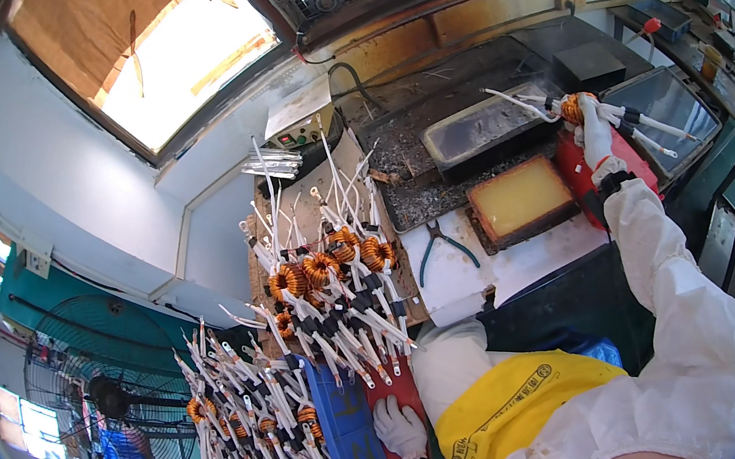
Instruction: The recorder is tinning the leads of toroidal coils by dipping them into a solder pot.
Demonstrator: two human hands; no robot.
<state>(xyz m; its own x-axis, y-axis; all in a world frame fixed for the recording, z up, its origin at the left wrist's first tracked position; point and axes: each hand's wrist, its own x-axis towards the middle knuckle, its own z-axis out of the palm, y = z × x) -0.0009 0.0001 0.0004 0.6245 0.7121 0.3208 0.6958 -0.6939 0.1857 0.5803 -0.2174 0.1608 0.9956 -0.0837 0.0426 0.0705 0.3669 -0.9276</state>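
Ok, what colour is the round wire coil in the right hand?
The round wire coil is coppery orange; best view: head.

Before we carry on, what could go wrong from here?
1. The right hand holds a coil whose white leads reach across the grey-surfaced tray in this view; they might catch or dip there.
2. Lead ends from the heaped coils jut toward the left hand, so moving it could snag one and shift the heap.
3. The pliers lie near the amber-filled tray and might get knocked.
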